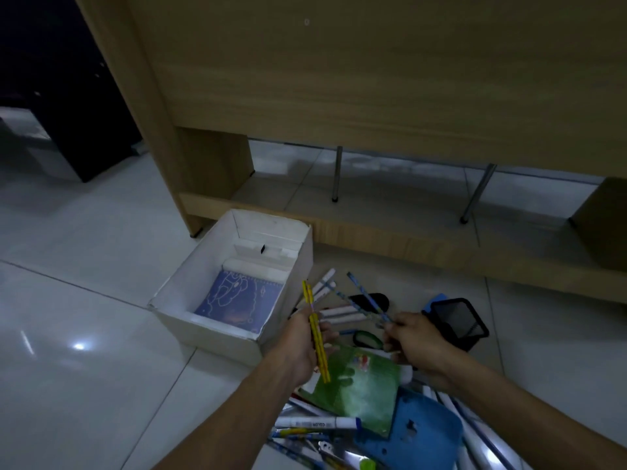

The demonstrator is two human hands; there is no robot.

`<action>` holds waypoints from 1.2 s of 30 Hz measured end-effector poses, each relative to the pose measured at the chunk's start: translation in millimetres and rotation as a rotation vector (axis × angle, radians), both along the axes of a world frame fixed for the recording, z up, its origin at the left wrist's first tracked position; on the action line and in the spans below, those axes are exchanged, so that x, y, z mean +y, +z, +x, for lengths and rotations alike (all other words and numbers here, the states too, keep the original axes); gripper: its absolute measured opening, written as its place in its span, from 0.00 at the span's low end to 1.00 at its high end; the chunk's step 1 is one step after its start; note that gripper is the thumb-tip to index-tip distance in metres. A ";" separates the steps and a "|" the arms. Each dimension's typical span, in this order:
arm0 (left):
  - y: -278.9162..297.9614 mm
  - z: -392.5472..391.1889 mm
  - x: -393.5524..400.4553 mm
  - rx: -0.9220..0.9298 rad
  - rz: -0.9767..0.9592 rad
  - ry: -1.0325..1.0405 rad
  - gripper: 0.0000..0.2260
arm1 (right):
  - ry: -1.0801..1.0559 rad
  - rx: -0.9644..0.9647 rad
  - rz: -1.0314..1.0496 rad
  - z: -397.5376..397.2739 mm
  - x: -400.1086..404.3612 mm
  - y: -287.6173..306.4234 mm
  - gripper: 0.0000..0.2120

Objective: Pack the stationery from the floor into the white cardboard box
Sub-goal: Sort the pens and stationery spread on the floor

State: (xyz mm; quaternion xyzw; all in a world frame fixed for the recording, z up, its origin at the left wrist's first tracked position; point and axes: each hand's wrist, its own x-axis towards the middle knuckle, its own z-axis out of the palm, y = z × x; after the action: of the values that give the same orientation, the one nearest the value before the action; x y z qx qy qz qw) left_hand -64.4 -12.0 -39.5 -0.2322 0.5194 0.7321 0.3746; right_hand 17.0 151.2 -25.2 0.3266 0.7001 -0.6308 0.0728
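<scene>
My left hand (pixel 305 344) grips yellow pencils (pixel 315 334); my right hand (pixel 412 340) pinches blue pencils (pixel 364 300). The white cardboard box (pixel 210 330) sits open just left of both, remaining stationery (pixel 356 401) below, bare floor (pixel 84 300) further left.

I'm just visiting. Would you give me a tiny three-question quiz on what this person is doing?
1. True or false: the white cardboard box already holds a blue notebook.
2. What does the left hand hold?
A. yellow pencils
B. a marker
C. nothing
3. Fill in: the right hand holds blue patterned ____.

Key: 1 true; 2 A, the yellow pencils; 3 pencils.
</scene>
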 end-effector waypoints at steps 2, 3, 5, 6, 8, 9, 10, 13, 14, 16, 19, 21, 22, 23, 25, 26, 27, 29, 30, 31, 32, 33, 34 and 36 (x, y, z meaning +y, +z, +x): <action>13.7 5.5 3.6 0.055 0.005 -0.019 0.17 | 0.012 0.039 -0.093 5.6 -21.6 9.1 0.09; 20.6 6.8 4.9 0.075 0.029 -0.034 0.19 | 0.027 0.050 -0.116 6.0 -31.8 12.2 0.11; 31.5 5.6 6.0 0.138 0.052 -0.081 0.20 | 0.116 0.053 -0.035 2.5 -50.2 13.3 0.13; 33.7 3.0 6.3 0.173 0.075 -0.097 0.19 | 0.178 0.049 0.066 -1.0 -57.8 12.6 0.12; 40.4 0.4 5.7 0.228 0.090 -0.099 0.15 | 0.268 0.077 0.271 -9.3 -72.0 13.2 0.11; 43.8 -1.3 5.7 0.259 0.067 -0.088 0.14 | 0.297 0.112 0.363 -13.5 -77.9 14.6 0.11; 47.8 -2.2 4.3 0.294 0.042 -0.080 0.16 | 0.322 0.145 0.449 -17.4 -83.2 17.2 0.12; 56.6 -10.7 -2.9 0.323 -0.016 -0.012 0.16 | 0.371 0.209 0.613 -26.1 -92.7 26.0 0.15; 60.5 -14.5 -8.7 0.311 -0.016 0.018 0.13 | 0.364 0.214 0.616 -28.6 -95.5 28.3 0.16; 67.6 -22.7 -15.2 0.287 0.040 0.080 0.06 | 0.291 0.192 0.538 -28.9 -97.5 32.5 0.16; 78.6 -34.1 -27.8 0.271 0.140 0.162 0.04 | 0.065 0.077 0.091 -33.3 -110.3 36.1 0.17; 80.0 -39.1 -35.1 0.256 0.192 0.182 0.06 | -0.104 0.062 -0.344 -43.6 -120.4 39.9 0.13; 79.9 -40.7 -38.2 0.247 0.204 0.184 0.07 | -0.168 0.063 -0.481 -50.1 -124.5 41.2 0.12; 78.1 -42.7 -40.1 0.243 0.211 0.175 0.09 | -0.225 0.070 -0.563 -58.3 -128.1 40.8 0.12; 71.4 -48.8 -43.2 0.243 0.186 0.160 0.11 | -0.288 0.076 -0.623 -74.9 -136.9 42.7 0.14; 67.7 -51.6 -44.3 0.246 0.152 0.165 0.12 | -0.292 0.064 -0.628 -82.1 -139.6 44.4 0.15; 65.0 -55.4 -44.5 0.251 0.125 0.162 0.13 | -0.281 0.054 -0.621 -88.3 -141.3 48.1 0.16; 61.1 -61.6 -41.3 0.257 0.086 0.147 0.13 | -0.226 0.017 -0.560 -93.9 -138.4 57.3 0.17; 59.5 -63.1 -39.5 0.252 0.077 0.148 0.13 | -0.185 -0.014 -0.499 -95.1 -133.9 59.5 0.15; 58.5 -63.8 -37.2 0.243 0.080 0.156 0.13 | -0.138 -0.042 -0.414 -95.8 -128.7 60.3 0.13; 59.3 -62.1 -34.6 0.230 0.094 0.165 0.12 | -0.082 -0.071 -0.326 -95.5 -122.4 59.5 0.11; 61.2 -59.3 -31.8 0.222 0.107 0.164 0.12 | -0.037 -0.092 -0.249 -94.8 -115.9 56.9 0.10; 62.4 -56.4 -29.3 0.221 0.112 0.159 0.12 | -0.012 -0.103 -0.207 -94.1 -109.8 53.4 0.08; 59.9 -53.9 -24.6 0.231 0.098 0.156 0.13 | 0.009 -0.121 -0.198 -90.7 -101.6 48.2 0.04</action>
State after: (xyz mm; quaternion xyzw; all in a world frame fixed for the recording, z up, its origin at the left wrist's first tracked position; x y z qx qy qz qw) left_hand -118.4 -36.6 20.3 -0.1674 0.5032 0.8053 0.2650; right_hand -73.7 49.6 23.1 0.3522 0.6301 -0.6757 0.1499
